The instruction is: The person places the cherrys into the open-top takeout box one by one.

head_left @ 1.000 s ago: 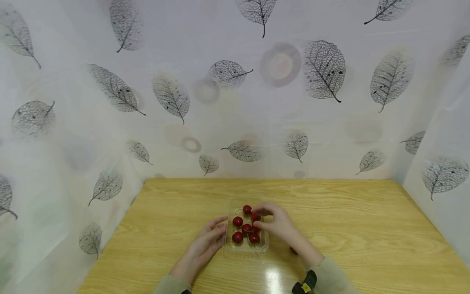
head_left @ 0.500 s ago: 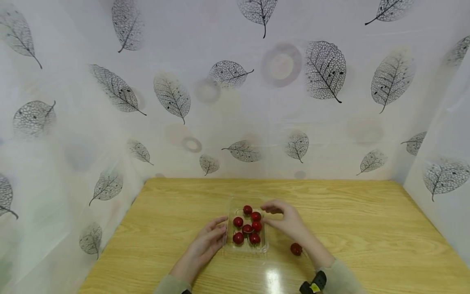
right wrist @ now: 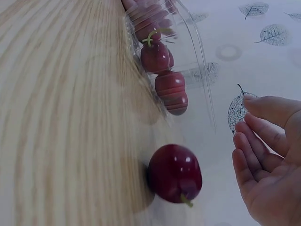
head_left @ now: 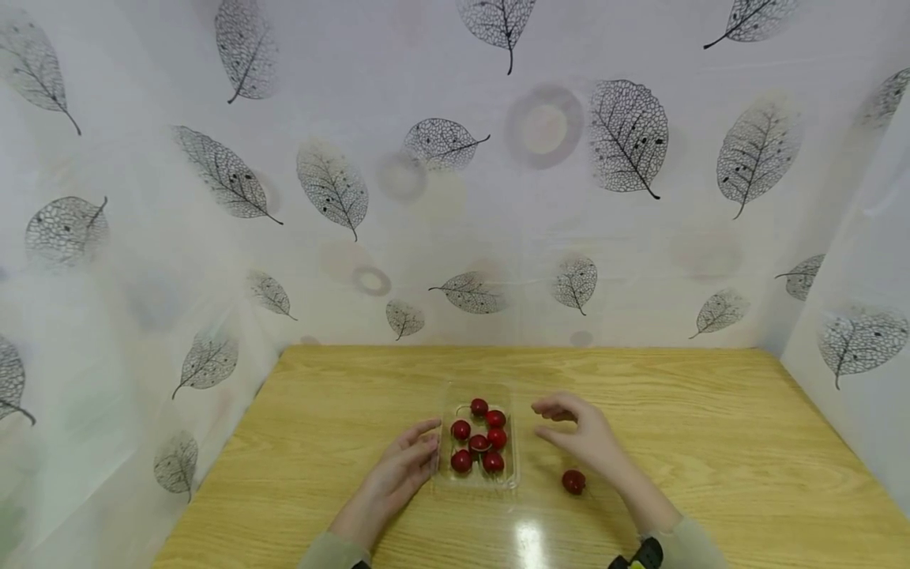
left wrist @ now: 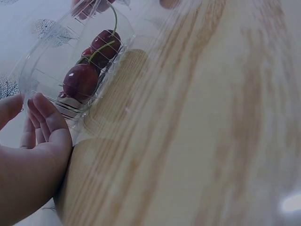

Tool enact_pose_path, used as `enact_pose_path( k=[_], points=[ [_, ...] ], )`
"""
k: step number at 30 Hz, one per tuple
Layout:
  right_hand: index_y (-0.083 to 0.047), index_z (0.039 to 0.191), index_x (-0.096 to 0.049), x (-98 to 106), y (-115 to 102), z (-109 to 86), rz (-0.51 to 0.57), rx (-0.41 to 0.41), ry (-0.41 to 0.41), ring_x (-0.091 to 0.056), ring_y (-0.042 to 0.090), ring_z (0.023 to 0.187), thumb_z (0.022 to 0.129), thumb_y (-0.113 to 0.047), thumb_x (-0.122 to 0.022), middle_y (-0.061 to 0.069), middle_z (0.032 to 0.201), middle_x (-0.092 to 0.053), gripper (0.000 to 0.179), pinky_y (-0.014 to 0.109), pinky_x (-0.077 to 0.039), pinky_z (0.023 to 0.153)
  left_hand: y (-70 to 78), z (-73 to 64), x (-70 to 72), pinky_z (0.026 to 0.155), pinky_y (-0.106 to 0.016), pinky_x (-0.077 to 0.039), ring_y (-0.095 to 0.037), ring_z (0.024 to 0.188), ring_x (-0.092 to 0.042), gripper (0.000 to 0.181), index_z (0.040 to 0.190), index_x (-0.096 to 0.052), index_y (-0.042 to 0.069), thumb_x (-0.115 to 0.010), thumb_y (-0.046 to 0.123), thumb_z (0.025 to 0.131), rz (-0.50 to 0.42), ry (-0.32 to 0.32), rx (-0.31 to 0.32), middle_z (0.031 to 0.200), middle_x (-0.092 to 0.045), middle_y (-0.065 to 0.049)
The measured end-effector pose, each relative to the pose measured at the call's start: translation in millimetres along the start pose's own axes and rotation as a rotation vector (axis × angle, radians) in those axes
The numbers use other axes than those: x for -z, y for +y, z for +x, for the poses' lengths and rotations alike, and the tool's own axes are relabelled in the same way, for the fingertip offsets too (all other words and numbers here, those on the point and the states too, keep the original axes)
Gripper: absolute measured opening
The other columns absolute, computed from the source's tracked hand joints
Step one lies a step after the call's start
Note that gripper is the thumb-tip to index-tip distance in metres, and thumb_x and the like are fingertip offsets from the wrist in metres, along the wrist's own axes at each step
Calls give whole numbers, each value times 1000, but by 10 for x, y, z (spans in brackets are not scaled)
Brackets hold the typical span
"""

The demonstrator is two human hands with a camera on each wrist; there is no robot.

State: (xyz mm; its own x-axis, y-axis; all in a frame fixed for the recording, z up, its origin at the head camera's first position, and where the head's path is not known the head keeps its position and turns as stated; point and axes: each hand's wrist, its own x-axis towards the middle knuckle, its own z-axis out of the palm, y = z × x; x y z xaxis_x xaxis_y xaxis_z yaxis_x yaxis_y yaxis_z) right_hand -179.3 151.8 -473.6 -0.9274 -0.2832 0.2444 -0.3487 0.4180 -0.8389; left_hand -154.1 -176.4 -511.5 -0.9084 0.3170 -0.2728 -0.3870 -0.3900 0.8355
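Observation:
A clear plastic box (head_left: 513, 474) stands mid-table with several dark red cherries (head_left: 460, 429) inside, some with green stems (left wrist: 101, 52). My left hand (head_left: 400, 472) lies along the box's left side, its fingertips right at the wall; in the left wrist view the left hand (left wrist: 42, 136) has its fingers loosely bent against the clear plastic. To the right of the box, my right hand (head_left: 579, 431) hovers with thumb and fingers apart, holding nothing. One loose cherry (head_left: 573, 481) lies on the table below the right hand, its short green stem showing in the right wrist view.
The wooden table (head_left: 711, 442) reaches back to a pale sheet (head_left: 455, 197) printed with leaf shapes, which also covers both sides. A dark band (head_left: 643, 553) circles the right wrist near the sleeve.
My right hand has let go inside the box and drawn off to the right, baring the cherries there and the loose one on the table. The left hand has kept still.

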Motion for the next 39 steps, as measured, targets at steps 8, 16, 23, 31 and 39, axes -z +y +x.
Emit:
enact_pose_path(
  k=[8,16,23,31,39],
  points=[
    [-5,117,-75,84,69,-73,-3,-11,24,-70,12,102,91,-8,-83,13,115,-77,28,27,-60,94,12,4,-28,90,-16,-54,-3,97,-61,41,148,-48,5,-53,1,108,-10,14,17,114,-60,5],
    [-3,117,-75,134,144,-155,1,-42,25,-69,7,100,91,-10,-83,14,115,-77,29,23,-59,92,3,-15,-15,91,-17,-54,-3,98,-61,40,147,-49,6,-55,4,108,5,-5,1,114,-61,5],
    [-3,118,-74,183,259,-275,22,-96,19,-66,1,98,92,-11,-82,14,116,-77,28,22,-59,91,-8,-3,-7,89,-16,-54,-3,96,-62,35,142,-54,10,-54,2,109,0,6,-9,113,-61,5],
    [0,119,-73,240,380,-395,60,-145,-24,-67,0,96,93,-10,-81,17,116,-76,30,20,-59,88,7,-14,-2,89,-15,-54,-2,95,-62,37,145,-51,7,-53,2,109,-6,-11,3,113,-61,5],
    [4,122,-71,275,441,-456,72,-124,-96,-67,-1,95,94,-10,-80,18,114,-76,32,20,-59,85,19,-10,-7,89,-15,-54,-2,96,-61,40,148,-48,6,-51,1,109,-5,4,17,112,-60,6]
  ],
)
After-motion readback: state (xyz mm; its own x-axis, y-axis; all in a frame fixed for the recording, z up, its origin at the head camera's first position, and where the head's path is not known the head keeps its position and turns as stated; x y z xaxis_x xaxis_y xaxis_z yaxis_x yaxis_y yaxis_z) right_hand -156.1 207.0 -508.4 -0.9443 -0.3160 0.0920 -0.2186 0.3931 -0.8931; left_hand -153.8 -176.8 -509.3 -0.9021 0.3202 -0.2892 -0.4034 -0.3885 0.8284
